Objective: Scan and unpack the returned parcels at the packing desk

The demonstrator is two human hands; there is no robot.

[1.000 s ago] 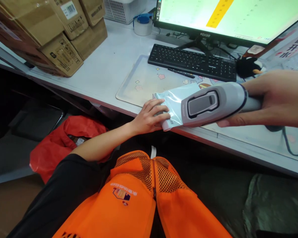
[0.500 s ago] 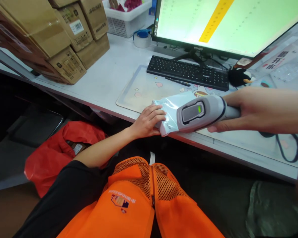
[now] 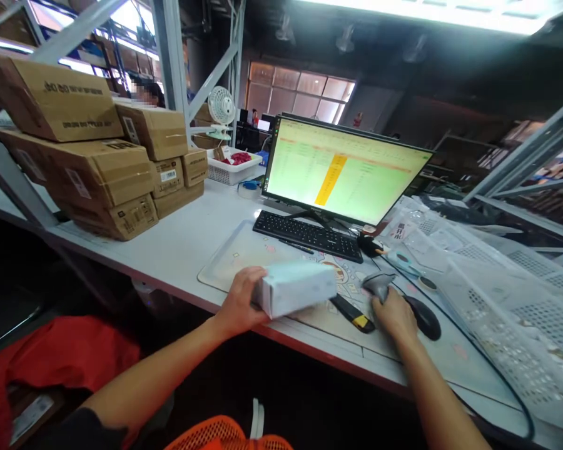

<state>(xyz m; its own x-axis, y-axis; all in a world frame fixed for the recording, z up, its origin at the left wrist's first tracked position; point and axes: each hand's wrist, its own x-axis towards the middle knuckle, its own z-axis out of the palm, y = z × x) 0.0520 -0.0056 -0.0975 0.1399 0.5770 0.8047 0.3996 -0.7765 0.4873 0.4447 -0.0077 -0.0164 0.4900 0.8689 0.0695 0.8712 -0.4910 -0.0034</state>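
A small pale, whitish box (image 3: 303,290) is tilted over the front of the desk mat, its print too blurred to read. My left hand (image 3: 241,301) grips its left end, thumb below and fingers behind. To the right, my right hand (image 3: 396,315) is wrapped round the handle of a grey barcode scanner (image 3: 378,285) held low at the mat. A black and yellow utility knife (image 3: 353,312) lies between the box and my right hand. Just right of that hand is a black computer mouse (image 3: 426,317).
Behind the mat (image 3: 225,256) stand a black keyboard (image 3: 304,234) and a lit monitor (image 3: 342,172). Cardboard boxes (image 3: 98,169) are stacked at the left. White perforated baskets (image 3: 507,306) fill the right side. A cable (image 3: 483,350) runs along the desk's right part.
The view has lifted and widened. My right hand has moved the scanner off the box, down to the right by the mouse. My left hand still has the box, now tilted.
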